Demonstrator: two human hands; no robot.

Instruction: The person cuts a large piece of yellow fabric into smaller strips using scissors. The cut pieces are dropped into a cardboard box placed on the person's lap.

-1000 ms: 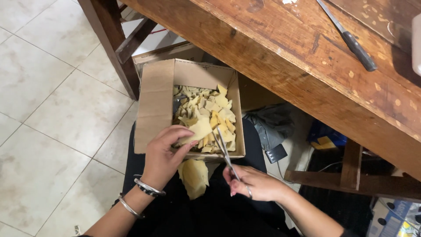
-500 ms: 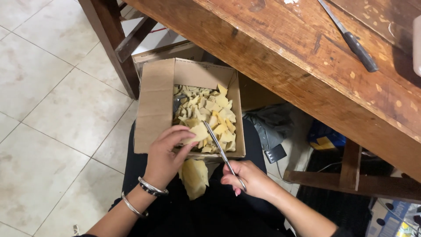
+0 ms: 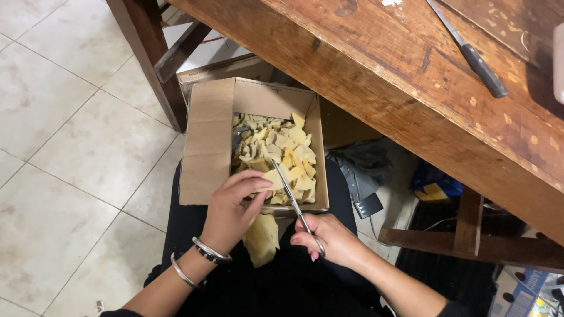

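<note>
Nearest, on the dark lap, the right hand (image 3: 329, 238) is clenched round the handles of thin metal scissors (image 3: 294, 199) — blades slanting up over the cardboard box (image 3: 205, 147). Beside it the left hand (image 3: 232, 211), bangles at the wrist, pinches a pale yellow slab (image 3: 262, 238) that hangs below the box edge. Yellow cut pieces (image 3: 282, 155) fill the box. Farther off, a dark-handled knife (image 3: 470, 53) lies on the wooden desk (image 3: 411, 94).

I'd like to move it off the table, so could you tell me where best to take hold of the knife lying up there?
Grip the knife by its dark handle, coming from above at the table's near edge. It lies flat with the handle towards that edge and the thin blade pointing away.
</note>
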